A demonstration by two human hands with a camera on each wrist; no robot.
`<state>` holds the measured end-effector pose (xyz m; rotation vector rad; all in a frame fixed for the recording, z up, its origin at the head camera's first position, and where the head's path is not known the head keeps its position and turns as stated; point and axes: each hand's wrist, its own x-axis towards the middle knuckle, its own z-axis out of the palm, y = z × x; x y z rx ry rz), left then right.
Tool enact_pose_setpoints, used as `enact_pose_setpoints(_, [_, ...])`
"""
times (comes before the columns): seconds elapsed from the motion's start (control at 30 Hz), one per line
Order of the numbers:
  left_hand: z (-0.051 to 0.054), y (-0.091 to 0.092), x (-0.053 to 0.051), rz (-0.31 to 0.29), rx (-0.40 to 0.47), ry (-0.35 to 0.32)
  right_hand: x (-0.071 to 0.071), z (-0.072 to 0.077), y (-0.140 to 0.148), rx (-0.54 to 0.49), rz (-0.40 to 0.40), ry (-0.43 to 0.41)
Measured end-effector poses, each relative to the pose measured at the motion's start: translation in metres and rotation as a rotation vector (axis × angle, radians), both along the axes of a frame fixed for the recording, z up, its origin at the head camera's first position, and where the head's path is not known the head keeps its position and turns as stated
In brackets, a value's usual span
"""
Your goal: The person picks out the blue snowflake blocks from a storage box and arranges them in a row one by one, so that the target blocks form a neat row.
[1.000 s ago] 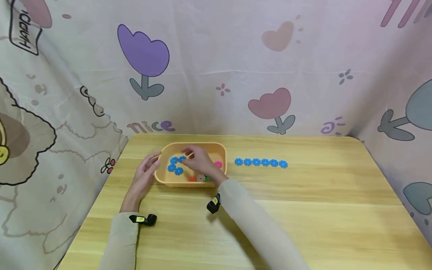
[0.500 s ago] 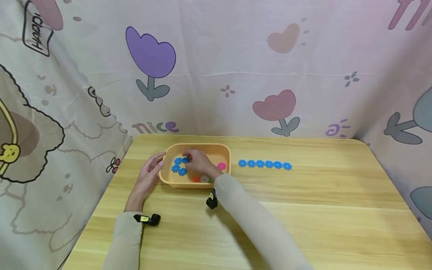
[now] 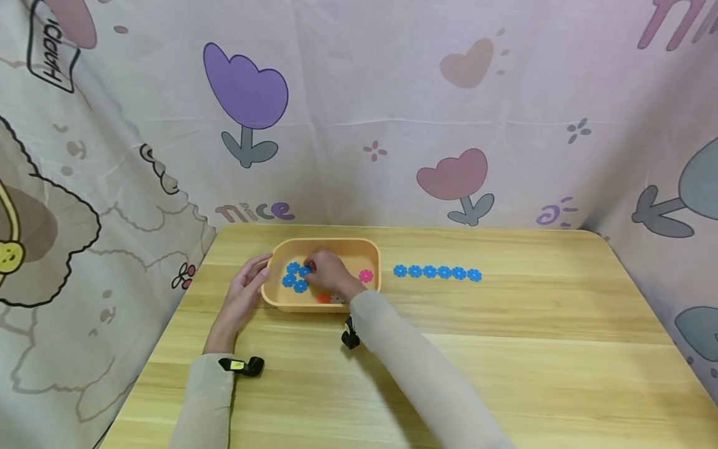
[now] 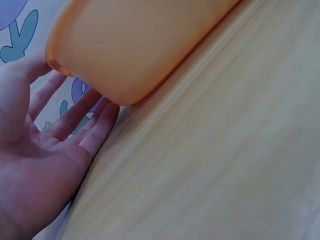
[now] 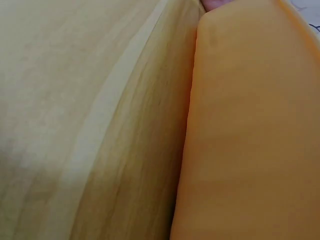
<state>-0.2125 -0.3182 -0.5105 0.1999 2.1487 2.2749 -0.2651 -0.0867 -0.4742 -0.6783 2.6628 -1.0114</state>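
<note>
In the head view, my left hand (image 3: 242, 293) rests at the left end of an orange plastic basin (image 3: 320, 308). Its thumb lies by the rim, and the left wrist view shows loosely extended fingers against the basin's outer wall (image 4: 125, 50). My right hand (image 3: 331, 272) reaches inside, thumb and forefinger curled at a blue flower-shaped disc (image 3: 305, 272), which they seem to pinch. Several more blue discs (image 3: 288, 280) lie beside it. The right wrist view shows the basin's side wall (image 5: 250, 125), not the right hand's fingers.
A pink disc (image 3: 366, 275) lies at the basin's right end, with an orange disc (image 3: 323, 299) and a pale one (image 3: 337, 299) along the near wall. Several blue discs (image 3: 429, 271) form a row on the wooden table (image 3: 538, 349), right of the basin. A printed cloth (image 3: 348, 93) hangs behind.
My right hand has lowered into the basin onto the blue disc, which has shifted slightly nearer the other blue discs. The left hand stays at the basin's end.
</note>
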Motion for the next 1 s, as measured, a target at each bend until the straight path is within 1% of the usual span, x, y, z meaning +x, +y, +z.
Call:
enact_pose_setpoints(0.07, [0.000, -0.001, 0.000, 0.002, -0.004, 0.004, 0.001, 0.000, -0.001, 0.010, -0.003, 0.001])
enact_pose_setpoints(0.17, [0.001, -0.002, 0.000, 0.006, -0.011, 0.004, 0.001, 0.001, -0.001, -0.011, -0.016, -0.024])
enact_pose_setpoints(0.3, [0.002, -0.003, 0.001, 0.011, -0.017, -0.003, 0.001, 0.003, -0.001, -0.036, -0.021, -0.035])
enact_pose_setpoints(0.6, [0.006, -0.005, 0.004, 0.020, -0.030, -0.016, 0.000, 0.006, 0.004, -0.161, -0.075, -0.042])
enact_pose_setpoints(0.7, [0.005, -0.005, 0.004, 0.024, -0.027, -0.017, 0.000, 0.007, 0.005, -0.187, -0.058, -0.050])
enact_pose_setpoints(0.9, [0.003, -0.002, 0.002, 0.008, 0.001, -0.007, 0.000, 0.010, 0.011, -0.306, -0.029, -0.114])
enact_pose_setpoints(1.0, [0.001, -0.001, 0.001, 0.005, 0.005, -0.007, 0.000, 0.012, 0.016, -0.340, -0.027, -0.129])
